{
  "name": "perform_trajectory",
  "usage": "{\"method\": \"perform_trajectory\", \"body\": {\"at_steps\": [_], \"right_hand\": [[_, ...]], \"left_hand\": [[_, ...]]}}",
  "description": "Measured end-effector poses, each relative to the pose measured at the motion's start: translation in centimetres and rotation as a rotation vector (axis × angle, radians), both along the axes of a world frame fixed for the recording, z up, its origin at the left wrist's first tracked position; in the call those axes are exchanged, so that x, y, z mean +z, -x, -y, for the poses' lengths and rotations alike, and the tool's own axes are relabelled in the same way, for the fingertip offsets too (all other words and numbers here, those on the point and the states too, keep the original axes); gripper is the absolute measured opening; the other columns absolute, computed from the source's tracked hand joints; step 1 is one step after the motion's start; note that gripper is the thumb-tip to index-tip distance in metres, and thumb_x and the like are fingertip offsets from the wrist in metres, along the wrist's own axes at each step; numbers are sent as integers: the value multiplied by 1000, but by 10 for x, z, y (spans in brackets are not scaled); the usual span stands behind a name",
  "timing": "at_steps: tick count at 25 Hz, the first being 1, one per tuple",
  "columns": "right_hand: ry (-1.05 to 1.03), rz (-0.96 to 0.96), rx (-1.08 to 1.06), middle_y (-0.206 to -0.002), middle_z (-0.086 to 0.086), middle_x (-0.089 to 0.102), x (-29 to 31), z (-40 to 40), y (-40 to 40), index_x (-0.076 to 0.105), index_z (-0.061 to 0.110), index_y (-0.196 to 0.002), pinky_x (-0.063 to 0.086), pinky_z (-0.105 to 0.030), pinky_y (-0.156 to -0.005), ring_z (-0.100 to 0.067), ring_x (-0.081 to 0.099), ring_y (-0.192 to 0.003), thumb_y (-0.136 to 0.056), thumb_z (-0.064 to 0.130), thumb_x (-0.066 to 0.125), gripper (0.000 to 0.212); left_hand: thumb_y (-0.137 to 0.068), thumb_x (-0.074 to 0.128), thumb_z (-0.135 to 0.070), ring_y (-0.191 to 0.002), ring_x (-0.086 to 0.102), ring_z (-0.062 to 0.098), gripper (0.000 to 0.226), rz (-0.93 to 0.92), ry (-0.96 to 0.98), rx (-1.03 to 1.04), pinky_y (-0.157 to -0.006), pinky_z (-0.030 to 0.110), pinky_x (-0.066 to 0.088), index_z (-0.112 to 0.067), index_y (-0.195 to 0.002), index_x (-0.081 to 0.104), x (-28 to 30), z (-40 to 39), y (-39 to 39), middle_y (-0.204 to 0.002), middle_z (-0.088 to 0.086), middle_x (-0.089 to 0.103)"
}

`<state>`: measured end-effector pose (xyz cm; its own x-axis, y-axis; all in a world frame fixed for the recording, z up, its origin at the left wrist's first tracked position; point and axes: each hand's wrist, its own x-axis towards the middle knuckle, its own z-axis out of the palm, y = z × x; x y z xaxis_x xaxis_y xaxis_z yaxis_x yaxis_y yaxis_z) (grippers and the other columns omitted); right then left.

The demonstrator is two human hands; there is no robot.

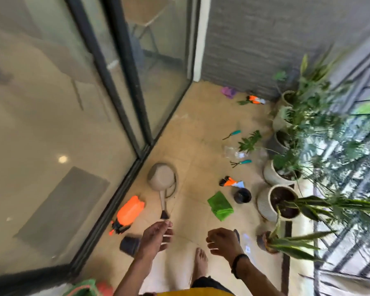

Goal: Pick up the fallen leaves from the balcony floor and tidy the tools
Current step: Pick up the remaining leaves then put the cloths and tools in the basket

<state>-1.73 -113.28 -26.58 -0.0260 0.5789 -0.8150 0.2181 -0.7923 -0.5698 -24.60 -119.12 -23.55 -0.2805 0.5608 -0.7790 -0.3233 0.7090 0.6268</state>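
Both our left hand (156, 236) and right hand (221, 240) hang released, grasping nothing. The nearest fallen leaf (249, 142) lies right of centre, beside the teal hand tools (233, 134); we should crouch and gather leaves first.

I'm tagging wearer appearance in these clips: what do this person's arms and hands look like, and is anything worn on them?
Both forearms are bare, with no sleeves or gloves. The left hand has long, pale fingernails; so does the right hand. A dark, narrow wristband circles the right wrist. No rings or watch can be made out in the blurred view.
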Motion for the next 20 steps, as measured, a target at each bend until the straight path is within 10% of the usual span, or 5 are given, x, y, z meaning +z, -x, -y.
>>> {"method": "perform_trajectory", "body": {"at_steps": [20], "right_hand": [[83, -31, -537, -75, -19, 67, -14, -159, -88, 64, -4, -90, 45, -28, -57, -23, 55, -56, -95, 1, 61, 8]], "left_hand": [[-103, 57, -29, -66, 61, 19, 28, 30, 132, -391, -59, 24, 44, -6, -105, 73, -10, -259, -92, -80, 7, 73]]}}
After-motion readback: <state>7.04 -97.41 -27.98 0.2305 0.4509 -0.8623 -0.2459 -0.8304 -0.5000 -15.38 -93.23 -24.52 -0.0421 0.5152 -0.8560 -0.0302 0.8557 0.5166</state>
